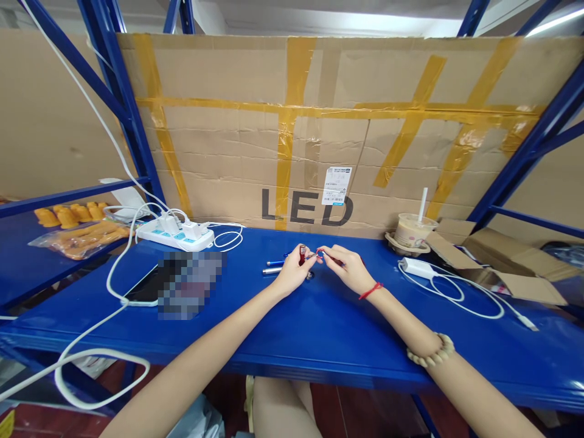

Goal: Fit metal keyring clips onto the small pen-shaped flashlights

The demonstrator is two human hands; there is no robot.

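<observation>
My left hand [292,271] is closed in a pinch on a small dark red, shiny item [302,253] above the blue shelf. Close beside it, my right hand [349,267] pinches a thin red loop [320,250], with something dark red partly hidden under the fingers. The fingertips of both hands nearly meet at the loop, and I cannot tell whether loop and item are joined. Left of my left hand lie a blue pen-like stick [275,263] and a silver one [272,271]. A small dark round piece [310,275] sits just below the fingertips.
A white power strip [194,237] with plugs and cables and a phone [145,286] lie at left. To the right stand a drink cup [413,231] with a straw, a white adapter [417,267] with its cable, and an open carton [524,261]. Tall cardboard [228,152] closes off the back.
</observation>
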